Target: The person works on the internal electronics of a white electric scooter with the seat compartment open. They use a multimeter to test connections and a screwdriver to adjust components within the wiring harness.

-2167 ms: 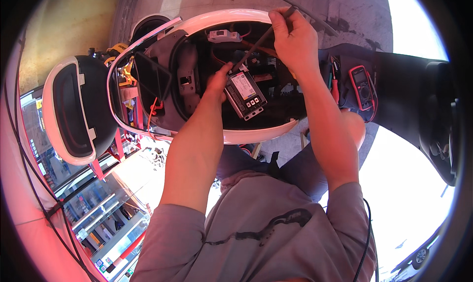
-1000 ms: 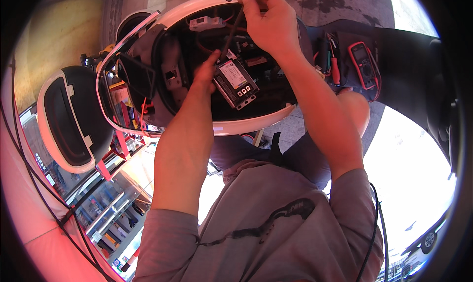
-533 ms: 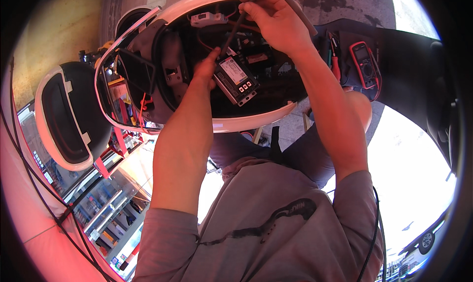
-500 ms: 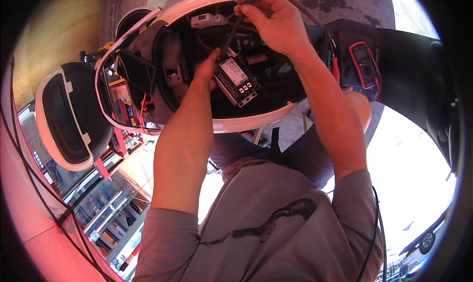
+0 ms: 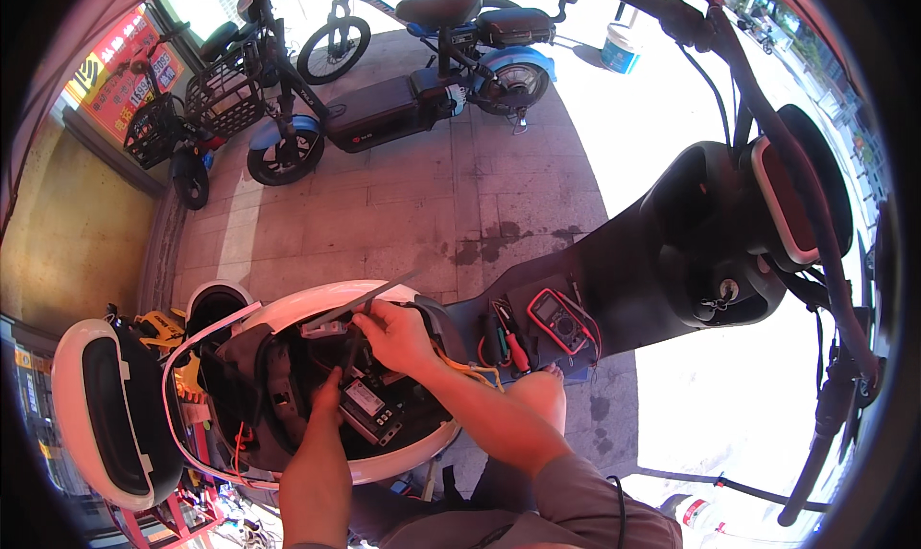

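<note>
My left hand (image 5: 329,392) is closed at the side of a silver-and-black controller box (image 5: 372,407) with a white label, inside the open compartment of a scooter with white bodywork (image 5: 345,290). My right hand (image 5: 389,330) pinches a long dark flat strip (image 5: 398,282) that runs down to the box near my left thumb and out over the far rim. A small pale switch unit (image 5: 324,328) sits beside my right hand. Orange wires (image 5: 465,368) lie at the compartment's right.
A red multimeter (image 5: 558,321) and screwdrivers (image 5: 518,351) rest on the dark footboard. Handlebars (image 5: 796,151) rise at right. An open top box (image 5: 106,415) sits at left. Beyond, an electric bike (image 5: 384,103) and other two-wheelers stand on paving (image 5: 403,203).
The view has tilted up, bringing parked bikes and handlebars into sight and lowering the compartment in the frame. Earlier, my right hand shifted along the strip; both hands still hold on.
</note>
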`<move>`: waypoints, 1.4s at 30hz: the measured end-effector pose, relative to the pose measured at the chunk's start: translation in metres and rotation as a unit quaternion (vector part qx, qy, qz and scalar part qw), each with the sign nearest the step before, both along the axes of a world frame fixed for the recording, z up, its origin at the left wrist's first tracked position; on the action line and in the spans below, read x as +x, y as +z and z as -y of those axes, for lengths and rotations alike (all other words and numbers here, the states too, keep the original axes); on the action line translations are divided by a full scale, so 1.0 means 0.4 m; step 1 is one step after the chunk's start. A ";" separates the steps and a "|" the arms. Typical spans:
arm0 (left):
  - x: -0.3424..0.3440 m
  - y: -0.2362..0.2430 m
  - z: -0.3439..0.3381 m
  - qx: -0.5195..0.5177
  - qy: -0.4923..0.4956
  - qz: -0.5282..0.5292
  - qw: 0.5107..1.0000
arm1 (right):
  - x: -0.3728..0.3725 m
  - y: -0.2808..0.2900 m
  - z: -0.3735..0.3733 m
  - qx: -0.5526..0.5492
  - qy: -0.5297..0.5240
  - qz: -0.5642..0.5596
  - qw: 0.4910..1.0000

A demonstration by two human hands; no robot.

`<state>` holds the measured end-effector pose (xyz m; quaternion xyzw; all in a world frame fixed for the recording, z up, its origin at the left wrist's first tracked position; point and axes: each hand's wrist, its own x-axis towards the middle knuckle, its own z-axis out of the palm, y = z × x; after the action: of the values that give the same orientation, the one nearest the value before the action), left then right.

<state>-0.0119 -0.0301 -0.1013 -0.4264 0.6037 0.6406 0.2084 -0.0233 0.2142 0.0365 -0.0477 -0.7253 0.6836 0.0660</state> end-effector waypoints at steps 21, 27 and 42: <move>-0.016 -0.002 -0.004 0.032 -0.058 0.005 0.998 | -0.088 -0.022 0.129 -0.329 -0.274 -0.105 0.898; -0.008 0.029 -0.023 -0.032 -0.093 0.007 0.995 | -0.072 0.012 0.110 -0.236 -0.288 -0.175 0.912; -0.012 0.000 -0.005 0.079 -0.085 0.001 0.993 | -0.093 -0.031 0.070 -0.472 -0.277 -0.124 0.828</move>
<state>-0.0168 -0.0280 -0.1015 -0.3561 0.5852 0.6658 0.2956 -0.0607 0.1861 0.0240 -0.1866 -0.2559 0.8959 0.3115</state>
